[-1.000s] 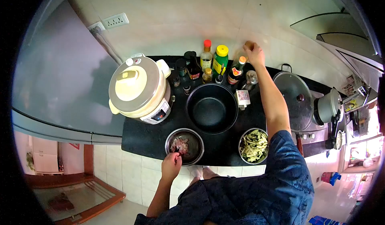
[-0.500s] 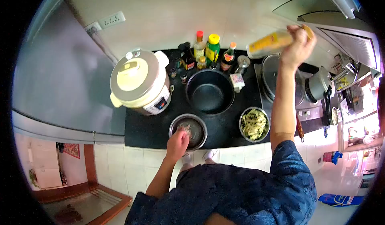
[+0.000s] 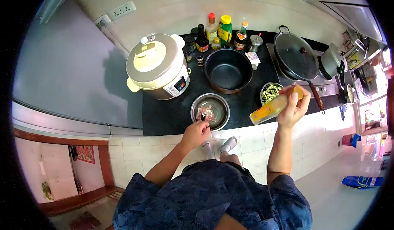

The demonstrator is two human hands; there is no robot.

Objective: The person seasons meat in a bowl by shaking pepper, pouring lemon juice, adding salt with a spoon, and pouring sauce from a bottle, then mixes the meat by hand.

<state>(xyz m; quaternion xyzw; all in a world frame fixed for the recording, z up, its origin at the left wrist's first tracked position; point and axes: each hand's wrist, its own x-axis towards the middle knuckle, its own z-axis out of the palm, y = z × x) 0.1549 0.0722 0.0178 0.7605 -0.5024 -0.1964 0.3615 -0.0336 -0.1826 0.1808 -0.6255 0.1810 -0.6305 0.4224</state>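
My right hand is wrapped round a clear bottle with a yellow label and yellow cap. The bottle is tilted, its base toward the lower left, in front of a bowl of cut green vegetables that it partly hides. My left hand is closed at the near rim of a metal bowl. A small dark thing shows just beyond its fingers; what they grip is not clear. Pale pink raw meat pieces lie inside this bowl, on its left side.
A black pot stands behind the metal bowl, with a cream pressure cooker to its left. Several seasoning bottles line the wall. At right, a lidded wok sits on the stove, its handle sticking out toward the front.
My right hand has brought the bottle down from above the stove to beside the vegetable bowl. My left hand has drawn back from inside the metal bowl to its near rim. The view has shifted.
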